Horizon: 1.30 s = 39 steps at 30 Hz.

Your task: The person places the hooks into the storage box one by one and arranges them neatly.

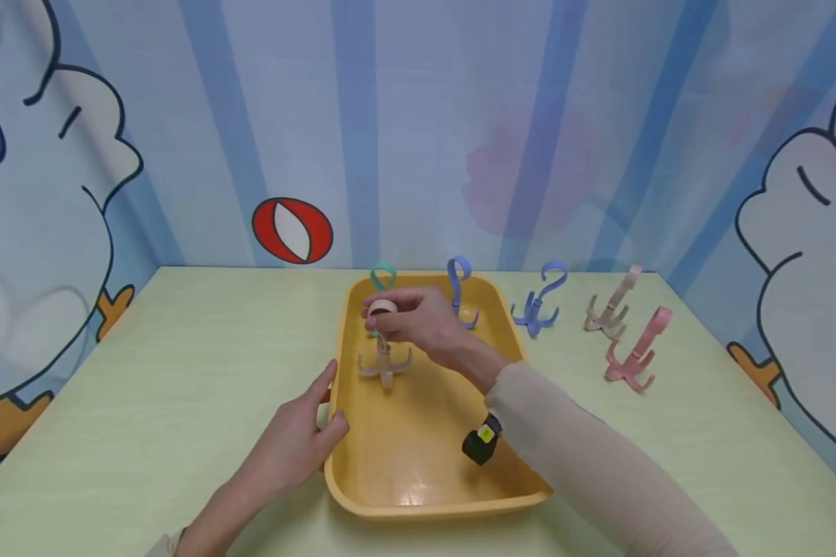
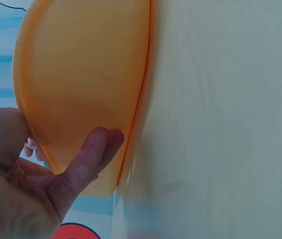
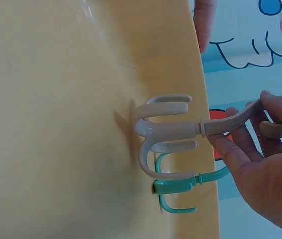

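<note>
My right hand (image 1: 425,321) holds a beige multi-prong rotating hook (image 1: 385,367) by its curved top, over the far left part of a yellow tray (image 1: 418,445). In the right wrist view, the fingers and thumb grip the stem of that beige hook (image 3: 170,130), with its prongs pointing up beside a green hook (image 3: 173,186). My left hand (image 1: 296,437) grips the tray's left side, thumb over the rim and fingers against the outer wall, as the left wrist view shows. At the tray's far end stand the green hook (image 1: 383,268) and a blue hook (image 1: 459,267).
Right of the tray, another blue hook (image 1: 535,313), a second beige hook (image 1: 608,316) and a pink hook (image 1: 634,363) stand on the pale table (image 1: 202,348). A striped cartoon backdrop (image 1: 418,155) rises behind the table. A black wrist camera (image 1: 482,441) sits below my right wrist.
</note>
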Tool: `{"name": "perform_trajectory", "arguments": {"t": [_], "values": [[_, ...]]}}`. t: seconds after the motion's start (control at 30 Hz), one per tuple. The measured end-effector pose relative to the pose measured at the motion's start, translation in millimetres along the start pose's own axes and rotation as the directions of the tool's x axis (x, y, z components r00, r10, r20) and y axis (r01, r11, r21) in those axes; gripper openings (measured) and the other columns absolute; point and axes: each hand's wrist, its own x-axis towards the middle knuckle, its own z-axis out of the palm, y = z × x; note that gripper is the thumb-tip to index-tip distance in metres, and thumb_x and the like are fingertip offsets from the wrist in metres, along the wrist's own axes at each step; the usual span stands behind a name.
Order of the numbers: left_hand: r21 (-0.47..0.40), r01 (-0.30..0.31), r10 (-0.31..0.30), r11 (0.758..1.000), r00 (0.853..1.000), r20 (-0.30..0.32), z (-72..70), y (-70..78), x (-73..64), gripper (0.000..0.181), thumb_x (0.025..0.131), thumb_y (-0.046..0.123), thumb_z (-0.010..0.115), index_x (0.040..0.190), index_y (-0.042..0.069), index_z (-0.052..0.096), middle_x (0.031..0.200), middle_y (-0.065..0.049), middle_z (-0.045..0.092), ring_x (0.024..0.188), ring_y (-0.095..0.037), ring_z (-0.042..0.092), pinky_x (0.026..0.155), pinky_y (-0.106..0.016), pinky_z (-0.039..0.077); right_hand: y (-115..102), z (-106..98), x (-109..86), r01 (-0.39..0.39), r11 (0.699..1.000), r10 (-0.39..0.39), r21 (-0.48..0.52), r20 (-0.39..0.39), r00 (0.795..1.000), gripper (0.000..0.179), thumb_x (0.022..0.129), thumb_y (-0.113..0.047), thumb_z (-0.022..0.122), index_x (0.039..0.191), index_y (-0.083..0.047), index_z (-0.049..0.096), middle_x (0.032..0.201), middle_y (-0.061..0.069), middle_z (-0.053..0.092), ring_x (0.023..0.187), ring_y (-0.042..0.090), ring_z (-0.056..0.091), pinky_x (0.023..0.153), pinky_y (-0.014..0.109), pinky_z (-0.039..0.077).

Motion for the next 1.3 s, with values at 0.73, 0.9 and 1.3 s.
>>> {"name": "perform_trajectory", "arguments": {"t": [0.73,0.9,1.3], "values": [[-0.014,-0.022,0.022,1.0,1.0,-0.005,-2.3,1.4,-0.2,0.078,0.1,0.017,0.054,0.17,0.008,0.02,0.154,-0.028,0.054,0.061,-0.014,0.067,0.054,-0.027,0.058,4.1,11.1,5.6,0.013,0.999,-0.014,-0.031,-0.034,0.999,0.03,0.096,-0.007,0.076,0.124,-0.001,0.076,0.122,0.019,0.076,0.101,0.019,0.074,0.094,0.038,0.063],[-0.017,-0.021,0.021,1.0,1.0,-0.006,-1.5,-0.3,-0.3,0.078,0.1,0.017,0.054,0.17,0.008,0.02,0.153,-0.028,0.054,0.061,-0.014,0.067,0.054,-0.028,0.058,5.3,13.4,5.4,0.017,0.999,-0.019,-0.042,-0.03,0.999,0.031,0.096,-0.007,0.075,0.126,0.0,0.075,0.125,0.021,0.075,0.1,0.016,0.073,0.089,0.033,0.062],[-0.019,-0.005,0.005,1.0,1.0,0.0,0.6,-1.0,-0.2,0.079,0.1,0.017,0.054,0.17,0.009,0.019,0.155,-0.028,0.053,0.064,-0.014,0.068,0.054,-0.029,0.058,4.7,12.7,3.3,0.01,0.994,-0.013,-0.108,-0.026,1.0,0.034,0.097,-0.008,0.074,0.131,-0.005,0.074,0.12,0.015,0.077,0.106,0.018,0.074,0.101,0.044,0.061]]}}
